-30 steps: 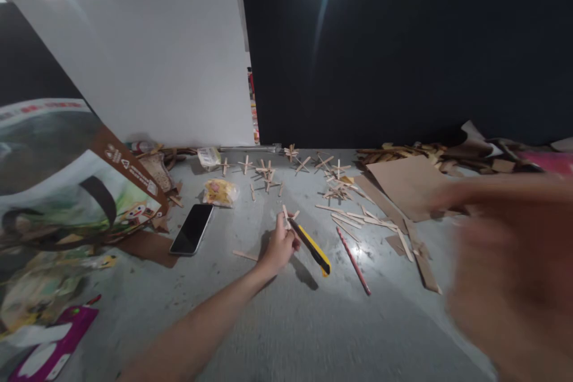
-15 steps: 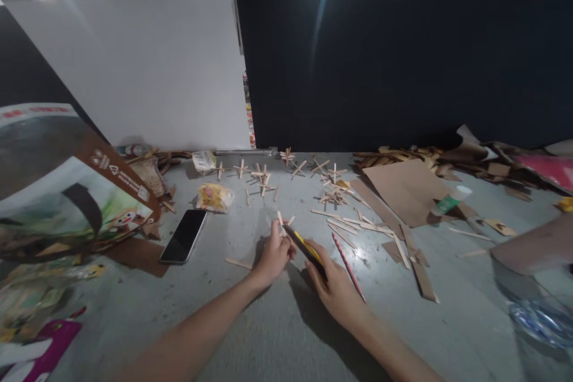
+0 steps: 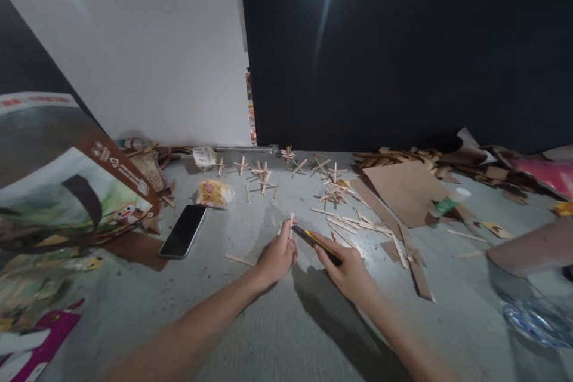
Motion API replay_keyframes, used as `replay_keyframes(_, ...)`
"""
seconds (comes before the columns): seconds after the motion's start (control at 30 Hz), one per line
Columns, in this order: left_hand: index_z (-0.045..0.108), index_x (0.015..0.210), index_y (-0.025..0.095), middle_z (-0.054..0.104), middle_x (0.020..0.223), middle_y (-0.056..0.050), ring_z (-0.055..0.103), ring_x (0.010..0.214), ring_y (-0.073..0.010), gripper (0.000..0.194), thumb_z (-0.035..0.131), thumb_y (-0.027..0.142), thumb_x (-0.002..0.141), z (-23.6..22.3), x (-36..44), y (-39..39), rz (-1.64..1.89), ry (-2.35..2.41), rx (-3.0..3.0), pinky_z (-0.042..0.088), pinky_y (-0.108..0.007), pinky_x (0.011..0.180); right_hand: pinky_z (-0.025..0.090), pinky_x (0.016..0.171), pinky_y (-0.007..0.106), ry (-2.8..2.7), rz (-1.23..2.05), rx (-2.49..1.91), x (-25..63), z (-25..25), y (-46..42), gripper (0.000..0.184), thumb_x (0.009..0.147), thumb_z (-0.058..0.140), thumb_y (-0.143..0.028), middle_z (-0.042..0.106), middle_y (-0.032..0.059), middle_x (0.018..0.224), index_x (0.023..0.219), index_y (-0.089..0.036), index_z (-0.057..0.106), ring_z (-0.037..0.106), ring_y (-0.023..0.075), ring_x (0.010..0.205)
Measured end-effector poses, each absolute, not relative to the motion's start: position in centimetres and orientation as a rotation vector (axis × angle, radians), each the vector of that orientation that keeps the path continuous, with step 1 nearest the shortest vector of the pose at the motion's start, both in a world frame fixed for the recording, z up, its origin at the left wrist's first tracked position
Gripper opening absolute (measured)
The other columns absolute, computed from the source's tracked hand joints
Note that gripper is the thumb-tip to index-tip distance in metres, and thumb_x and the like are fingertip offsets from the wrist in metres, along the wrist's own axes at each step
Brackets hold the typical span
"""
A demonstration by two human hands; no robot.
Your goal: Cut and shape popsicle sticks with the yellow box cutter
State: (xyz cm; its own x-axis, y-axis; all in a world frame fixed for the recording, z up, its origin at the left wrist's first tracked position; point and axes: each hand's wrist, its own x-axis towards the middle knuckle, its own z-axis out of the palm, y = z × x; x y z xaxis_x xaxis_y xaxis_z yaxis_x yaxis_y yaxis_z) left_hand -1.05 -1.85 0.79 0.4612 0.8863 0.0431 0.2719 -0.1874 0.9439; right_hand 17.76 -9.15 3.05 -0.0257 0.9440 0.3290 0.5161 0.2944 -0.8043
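Note:
My left hand (image 3: pixel 277 256) is closed around a small wooden craft stick (image 3: pixel 292 218), whose tip points up past the fingers. My right hand (image 3: pixel 349 268) grips a black and yellow utility knife (image 3: pixel 316 240). The knife's front end is right beside the stick; whether the blade touches it is too small to tell. A loose craft stick (image 3: pixel 239 259) lies on the table to the left of my left hand. Beyond both hands stand several little crossed-stick pieces (image 3: pixel 263 176), and loose flat sticks (image 3: pixel 353 222) are scattered to the right. A red striped rod is mostly hidden behind my right hand.
On the left are a phone (image 3: pixel 183 231), a yellow wrapped packet (image 3: pixel 215 193) and a large printed bag (image 3: pixel 76 173). Cardboard sheets (image 3: pixel 403 191), a glue stick (image 3: pixel 450 203) and a clear plastic object (image 3: pixel 537 322) are on the right. White and black panels stand behind.
Both hands have shifted slightly right, the right hand further, with the knife now lying flatter. The held stick has turned more upright. My right hand now covers most of the red rod.

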Motion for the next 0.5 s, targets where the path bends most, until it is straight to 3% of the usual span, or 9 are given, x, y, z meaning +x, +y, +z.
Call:
replay_keyframes(0.1, 0.044, 0.143, 0.022, 0.055, 0.059, 0.01, 0.054, 0.052, -0.0149, 0.042, 0.049, 0.022, 0.101, 0.5, -1.1, -1.8, 0.798, 0.987, 1.673, 0.037, -0.024, 0.057, 0.066, 0.092, 0.04, -1.664, 0.541, -1.372, 16.3, 2.3, -9.7, 0.045, 0.104, 0.051, -0.035, 0.081, 0.0115, 0.127, 0.141, -0.022, 0.074, 0.082, 0.0291, 0.107)
replay_keyframes(0.2, 0.043, 0.138, 0.023, 0.055, 0.058, 0.011, 0.055, 0.052, -0.0149, 0.039, 0.05, 0.022, 0.1, 0.3, -1.2, -1.8, 0.844, 0.989, 1.656, 0.038, -0.023, 0.057, 0.066, 0.08, 0.034, -1.65, 0.498, -1.426, 14.7, 1.5, -10.2, 0.051, 0.106, 0.048, -0.033, 0.083, 0.0144, 0.117, 0.151, -0.017, 0.066, 0.084, 0.0273, 0.094)
replay_keyframes(0.33, 0.042, 0.138, 0.022, 0.056, 0.056, 0.012, 0.055, 0.05, -0.0147, 0.04, 0.05, 0.017, 0.099, 0.1, -1.1, -1.7, 0.85, 1.042, 1.657, 0.038, -0.023, 0.055, 0.064, 0.085, 0.035, -1.757, 0.507, -1.402, 15.8, 3.4, -8.8, 0.045, 0.103, 0.051, -0.032, 0.085, 0.0104, 0.109, 0.14, -0.022, 0.075, 0.084, 0.0257, 0.087)
replay_keyframes(0.43, 0.043, 0.139, 0.023, 0.056, 0.055, 0.013, 0.055, 0.049, -0.0143, 0.042, 0.052, 0.016, 0.098, 0.0, -1.0, -1.6, 0.829, 1.047, 1.647, 0.038, -0.022, 0.054, 0.063, 0.086, 0.036, -1.884, 0.562, -1.373, 17.3, 5.9, -7.4, 0.044, 0.102, 0.051, -0.028, 0.084, 0.0119, 0.115, 0.134, -0.021, 0.079, 0.083, 0.0268, 0.089)
replay_keyframes(0.5, 0.043, 0.139, 0.024, 0.056, 0.055, 0.013, 0.055, 0.049, -0.0141, 0.043, 0.052, 0.016, 0.098, 0.0, -1.0, -1.6, 0.829, 1.047, 1.635, 0.038, -0.022, 0.055, 0.061, 0.083, 0.034, -1.928, 0.571, -1.401, 17.5, 6.6, -7.1, 0.044, 0.103, 0.05, -0.029, 0.085, 0.0119, 0.108, 0.135, -0.021, 0.079, 0.082, 0.0255, 0.082)
